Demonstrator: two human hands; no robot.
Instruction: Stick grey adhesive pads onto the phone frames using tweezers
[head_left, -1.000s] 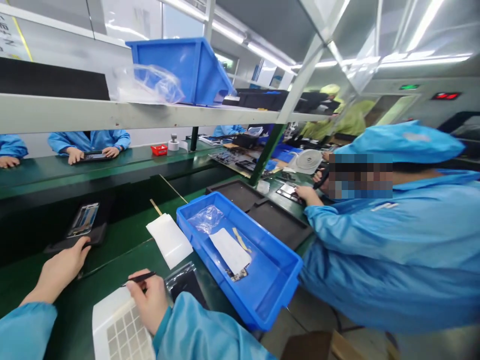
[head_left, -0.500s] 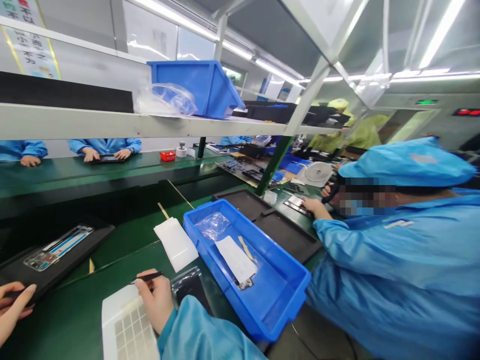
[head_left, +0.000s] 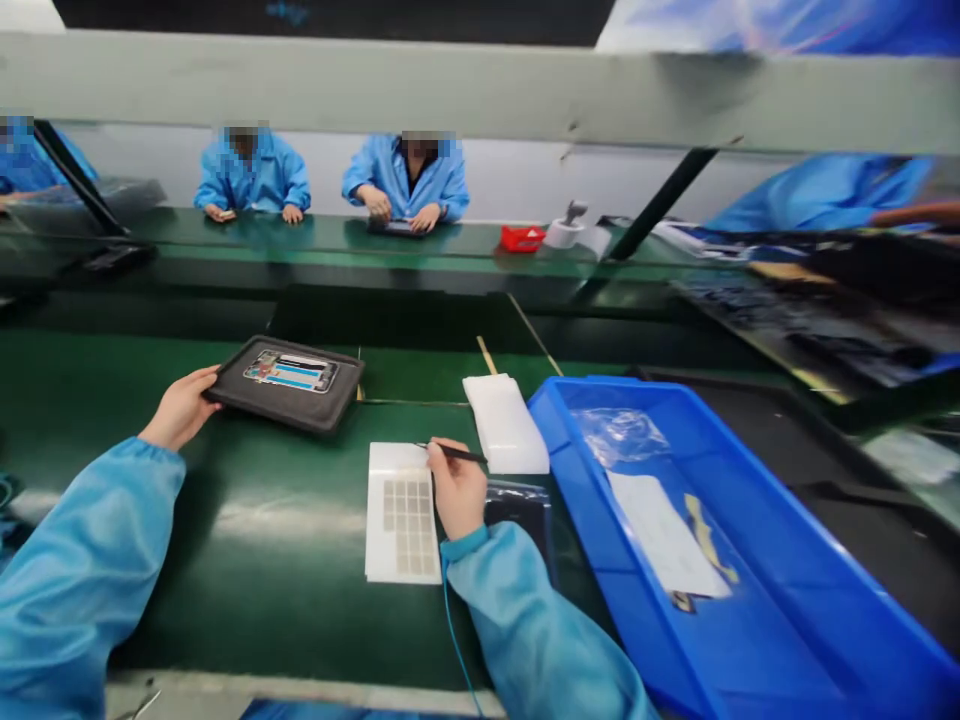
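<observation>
My left hand (head_left: 182, 408) grips the left edge of a black tray (head_left: 330, 408), which is tilted above the green bench. On the tray lies a phone frame (head_left: 291, 371) with blue and white strips. My right hand (head_left: 459, 490) is closed round black tweezers (head_left: 463, 454), their tip over the top of a white sticker sheet (head_left: 405, 515) with rows of beige squares. Beside that hand, partly hidden by it, lies a dark item in a clear bag (head_left: 519, 515). A white stack of sheets (head_left: 506, 425) lies just beyond.
A large blue bin (head_left: 757, 560) at the right holds a bag, white paper and a yellow strip. Black trays (head_left: 847, 480) lie behind it. A shelf beam (head_left: 450, 85) crosses above. Opposite, people in blue work near a red box (head_left: 523, 238).
The view has swung left, bringing the whole black tray and my left sleeve into sight. The person at the right has left the view. My right hand still holds the tweezers at the sheet.
</observation>
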